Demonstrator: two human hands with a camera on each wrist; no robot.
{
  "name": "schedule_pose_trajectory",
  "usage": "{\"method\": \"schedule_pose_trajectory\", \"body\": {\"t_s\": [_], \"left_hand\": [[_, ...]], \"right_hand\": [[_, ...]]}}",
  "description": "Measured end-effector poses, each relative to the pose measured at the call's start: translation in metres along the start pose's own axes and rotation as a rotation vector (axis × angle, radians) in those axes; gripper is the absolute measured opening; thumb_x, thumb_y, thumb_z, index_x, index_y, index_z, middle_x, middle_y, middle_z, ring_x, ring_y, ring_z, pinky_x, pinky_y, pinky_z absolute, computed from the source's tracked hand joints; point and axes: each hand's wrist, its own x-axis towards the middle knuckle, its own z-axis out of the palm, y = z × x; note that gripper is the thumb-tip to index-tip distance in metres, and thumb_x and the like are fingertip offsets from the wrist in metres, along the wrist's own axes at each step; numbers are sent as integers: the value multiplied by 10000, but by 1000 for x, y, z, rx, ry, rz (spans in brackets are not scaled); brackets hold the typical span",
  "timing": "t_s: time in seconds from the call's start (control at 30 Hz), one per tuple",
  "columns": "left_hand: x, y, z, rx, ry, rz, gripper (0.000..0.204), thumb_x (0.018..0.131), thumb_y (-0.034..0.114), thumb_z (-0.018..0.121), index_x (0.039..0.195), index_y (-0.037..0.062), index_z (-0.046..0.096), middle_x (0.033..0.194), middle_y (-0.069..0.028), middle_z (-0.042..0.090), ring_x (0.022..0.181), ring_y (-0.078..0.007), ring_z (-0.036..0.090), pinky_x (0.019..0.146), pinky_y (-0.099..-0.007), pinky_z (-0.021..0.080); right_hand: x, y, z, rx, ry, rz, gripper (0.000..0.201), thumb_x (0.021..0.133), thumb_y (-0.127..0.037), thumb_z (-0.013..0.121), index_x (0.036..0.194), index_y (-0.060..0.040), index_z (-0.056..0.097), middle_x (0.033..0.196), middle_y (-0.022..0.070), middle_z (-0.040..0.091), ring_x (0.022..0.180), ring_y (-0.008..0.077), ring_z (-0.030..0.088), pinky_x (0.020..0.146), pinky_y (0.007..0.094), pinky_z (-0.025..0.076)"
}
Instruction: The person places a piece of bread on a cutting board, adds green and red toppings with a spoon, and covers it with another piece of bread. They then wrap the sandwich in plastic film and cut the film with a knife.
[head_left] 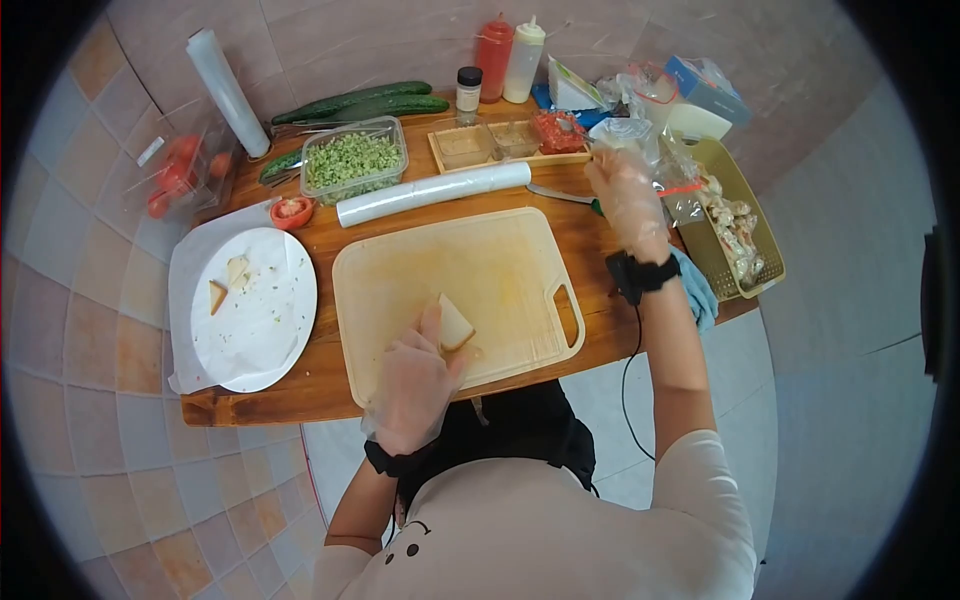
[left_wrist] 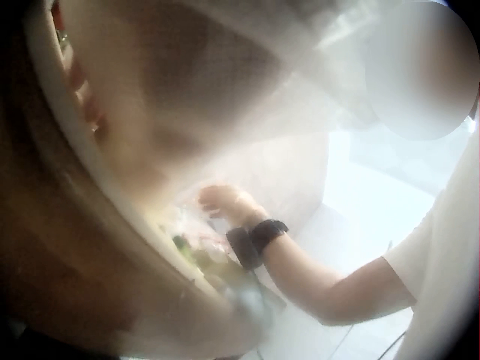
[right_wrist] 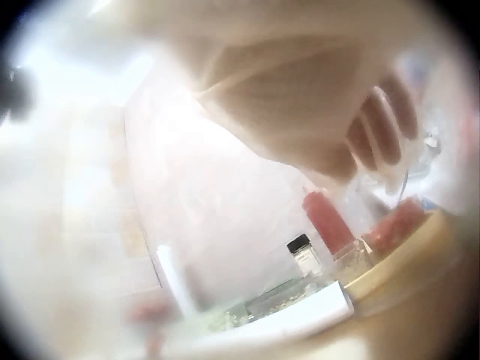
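A triangular piece of white bread (head_left: pixel 457 323) lies on the cream cutting board (head_left: pixel 450 255). My gloved left hand (head_left: pixel 412 385) holds it at the board's near side, fingertips along its left edge and thumb by its lower edge. Blur in the left wrist view hides that grip. Raised over the back right of the table is my gloved right hand (head_left: pixel 630 205), beside a clear plastic container (head_left: pixel 622 135). Its fingers (right_wrist: pixel 379 135) hang loosely in the right wrist view, with nothing visible between them. A knife (head_left: pixel 560 194) lies to its left.
A plate (head_left: pixel 305 300) with bread scraps stands left. Behind the board are a film roll (head_left: pixel 435 193), chopped greens (head_left: pixel 350 160), a tomato half (head_left: pixel 291 212) and a wooden tray (head_left: pixel 440 150). Squeeze bottles (head_left: pixel 493 60) stand at the back; a green basket (head_left: pixel 770 245) and blue cloth (head_left: pixel 697 290) are right.
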Motion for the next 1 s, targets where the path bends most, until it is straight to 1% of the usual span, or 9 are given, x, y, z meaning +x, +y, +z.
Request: {"method": "schedule_pose_trajectory", "body": {"t_s": [0.1,0.27,0.37,0.47,0.57,0.67,0.77,0.87,1.0], "left_hand": [[0,1,1,19,-33,-18,741,856,242,752,1478,9,423,1245,-262,629,1020,-416,620,902,-461,511],[-2,1,3,85,-6,-8,744,861,262,750,1478,7,422,1215,-250,636,1006,-407,623,889,-466,507],[-3,2,2,67,-13,-19,746,864,270,746,1480,2,421,1206,-241,636,1009,-398,619,888,-464,502],[-3,0,4,69,-11,-12,738,872,282,734,1478,-1,423,1197,-233,635,1008,-386,614,895,-460,496],[-4,-3,7,106,-12,0,724,883,298,721,1474,-2,428,1179,-228,635,999,-377,611,896,-460,492],[-5,-5,10,189,46,55,717,914,356,677,1479,-3,420,1119,-199,641,920,-341,618,838,-435,497],[-5,-11,13,219,109,123,739,961,454,611,1494,-11,397,1018,-146,651,769,-276,631,719,-379,508],[-6,-12,10,214,108,106,747,952,456,625,1479,-26,405,992,-148,649,762,-273,634,701,-377,507],[-6,-10,8,118,76,61,709,923,373,674,1461,-17,427,1065,-199,648,855,-335,638,780,-413,512]], "right_hand": [[37,20,23,-103,84,-31,195,935,-187,634,1030,-18,665,920,243,683,914,439,652,819,527,515],[84,43,53,-251,-382,459,380,890,-371,683,1107,-69,761,1251,196,686,1134,386,668,954,467,541],[88,42,45,-290,-398,356,313,901,-309,673,1043,-48,772,1058,215,732,1028,406,691,908,475,555],[95,63,57,-505,-547,60,257,924,-242,620,1019,-65,779,1141,202,722,1054,382,700,901,457,564],[92,52,47,-275,-184,184,227,922,-180,589,969,-49,768,1049,204,738,988,389,715,870,461,570],[93,52,43,-326,-158,18,215,915,-152,575,910,-32,754,990,208,737,935,391,719,854,477,569],[90,32,30,-320,-88,107,215,942,-153,564,906,-23,732,875,183,740,833,345,735,772,448,575],[105,-9,26,353,-294,379,234,965,-200,570,926,-14,707,786,147,710,734,266,713,699,402,556],[115,-61,53,727,-547,302,337,979,-333,640,979,0,694,840,68,681,731,164,645,649,322,521]]}}
